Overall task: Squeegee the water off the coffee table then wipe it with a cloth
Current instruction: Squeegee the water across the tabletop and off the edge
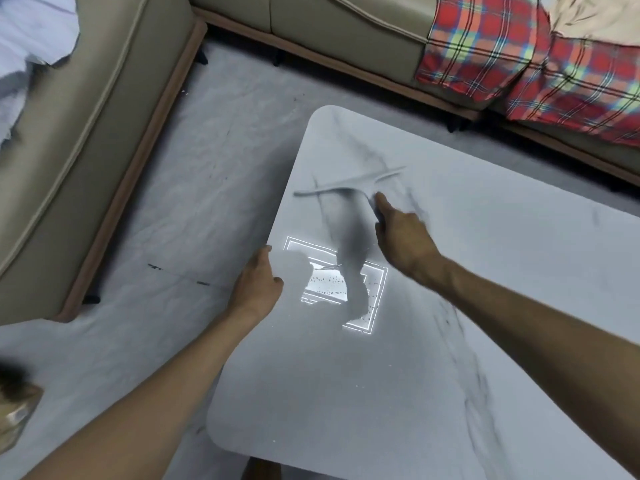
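The white marble coffee table (433, 358) fills the middle and right of the view. My right hand (403, 233) grips the handle of a pale squeegee (346, 185), whose long blade lies across the tabletop near the far left corner, blurred by motion. My left hand (256, 282) rests on the table's left edge, thumb on top, fingers curled over the rim. A ceiling light reflects off the glossy top between my hands, with small water droplets (329, 282) showing in the glare. No cloth for wiping is in view.
A beige sofa (86, 133) wraps around the left and far sides, close to the table. A red plaid blanket (519, 64) drapes over the sofa at the top right. Grey marbled floor (207, 185) lies between sofa and table.
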